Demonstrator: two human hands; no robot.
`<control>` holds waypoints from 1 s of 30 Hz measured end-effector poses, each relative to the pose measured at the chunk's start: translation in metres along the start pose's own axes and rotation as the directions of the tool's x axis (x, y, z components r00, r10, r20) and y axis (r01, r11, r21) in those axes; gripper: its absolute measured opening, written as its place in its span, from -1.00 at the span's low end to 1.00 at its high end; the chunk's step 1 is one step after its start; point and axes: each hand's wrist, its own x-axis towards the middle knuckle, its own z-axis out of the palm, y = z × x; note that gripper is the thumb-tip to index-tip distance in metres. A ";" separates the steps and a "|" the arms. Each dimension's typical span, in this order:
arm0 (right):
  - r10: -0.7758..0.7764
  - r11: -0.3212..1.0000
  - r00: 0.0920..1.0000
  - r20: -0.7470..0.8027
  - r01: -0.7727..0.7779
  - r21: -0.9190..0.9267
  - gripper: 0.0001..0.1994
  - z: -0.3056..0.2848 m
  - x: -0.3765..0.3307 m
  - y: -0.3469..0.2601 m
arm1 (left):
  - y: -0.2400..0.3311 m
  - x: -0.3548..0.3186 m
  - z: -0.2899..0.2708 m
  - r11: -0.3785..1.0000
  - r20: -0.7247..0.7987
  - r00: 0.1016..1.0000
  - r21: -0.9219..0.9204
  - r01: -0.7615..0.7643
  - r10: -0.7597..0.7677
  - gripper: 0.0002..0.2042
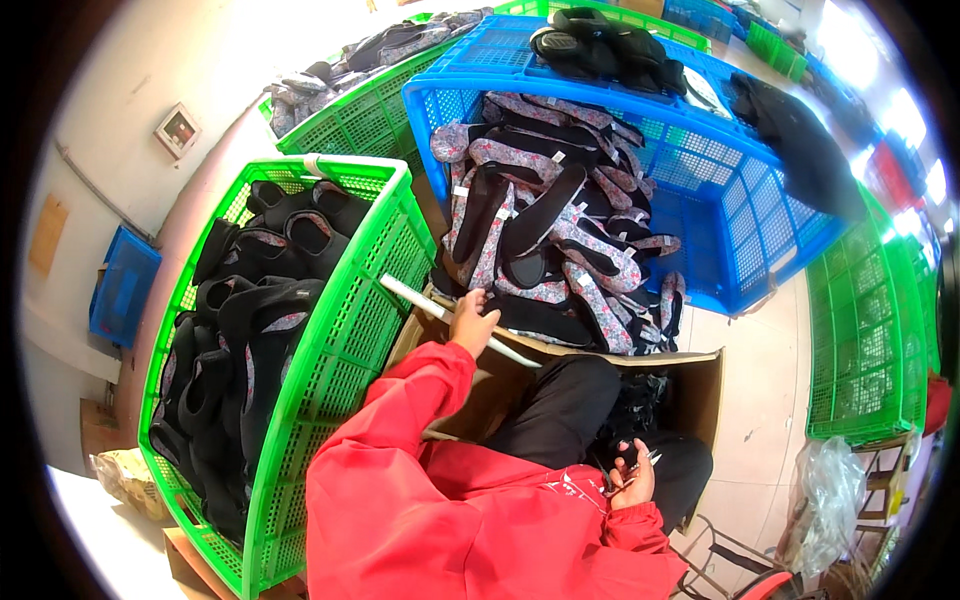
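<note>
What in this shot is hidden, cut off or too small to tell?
Head view only:
- Left hand: fingers reach into the shoe pile; what they touch is hidden.
- Right hand: holds a small metal tool, too small to identify.
- Cardboard box: contents hidden by the dark trousers.

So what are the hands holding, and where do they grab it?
The right hand holds small metal scissors by the handles. The left hand reaches for the shoe uppers in the blue crate; its grip cannot be told.

Glossy perforated plastic crates (355,300), matt floral cloth shoe uppers (560,240), brown cardboard box (700,385).
</note>
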 end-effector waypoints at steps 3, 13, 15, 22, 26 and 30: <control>0.006 0.999 1.000 -0.014 -0.006 -0.037 -0.74 0.010 -0.001 -0.001 | -0.004 0.040 0.002 0.975 -0.089 0.992 0.210 -0.074 0.095 -0.34; 0.004 1.000 1.000 -0.025 -0.004 -0.010 -0.76 0.003 0.010 -0.003 | -0.070 0.127 0.041 0.935 0.057 0.933 0.054 0.351 -0.354 -0.06; 0.031 0.999 0.999 0.010 -0.031 -0.028 -0.76 0.007 0.012 -0.003 | -0.103 0.137 0.040 0.951 0.120 0.945 -0.022 0.308 -0.304 -0.05; 0.039 0.998 0.998 -0.051 -0.041 -0.043 -0.75 0.009 0.014 -0.005 | -0.030 0.135 0.051 0.920 -0.100 0.934 0.165 0.355 -0.343 -0.29; 0.133 0.976 0.991 0.013 -0.129 -0.176 -0.69 0.018 0.008 -0.007 | -0.023 0.124 0.032 0.916 -0.159 0.903 -0.084 0.391 -0.400 -0.41; 0.218 0.942 0.968 0.125 -0.175 -0.285 -0.69 0.027 0.009 -0.009 | -0.054 0.112 0.005 0.911 -0.185 0.934 -0.341 0.230 -0.305 -0.62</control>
